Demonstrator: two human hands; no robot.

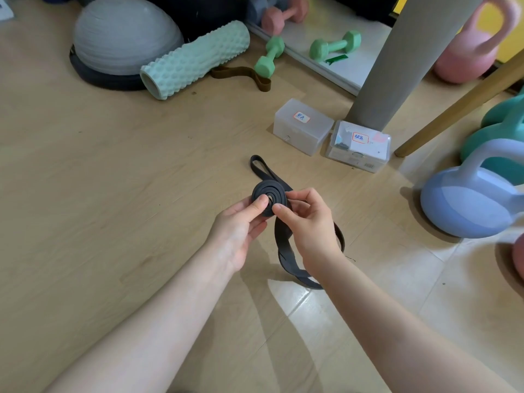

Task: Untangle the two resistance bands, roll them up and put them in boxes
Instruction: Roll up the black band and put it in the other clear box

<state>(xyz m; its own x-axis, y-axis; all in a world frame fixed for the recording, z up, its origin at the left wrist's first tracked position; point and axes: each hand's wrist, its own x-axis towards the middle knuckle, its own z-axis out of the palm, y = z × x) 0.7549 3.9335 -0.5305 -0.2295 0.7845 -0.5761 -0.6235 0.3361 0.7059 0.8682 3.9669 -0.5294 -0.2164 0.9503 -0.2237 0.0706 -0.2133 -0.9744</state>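
A black resistance band is partly wound into a flat coil held above the floor. My left hand pinches the coil from the left with thumb on its face. My right hand pinches its right side. The loose rest of the band hangs in loops below and behind my right hand, and one end loop lies on the floor beyond the coil. Two translucent lidded boxes stand farther back: a left box and a right box, each with a label. An olive-brown band lies near the foam roller.
A mint foam roller, a grey balance dome, green dumbbells and a pink dumbbell lie at the back. A grey post, a wooden leg and several kettlebells, one blue, stand at the right.
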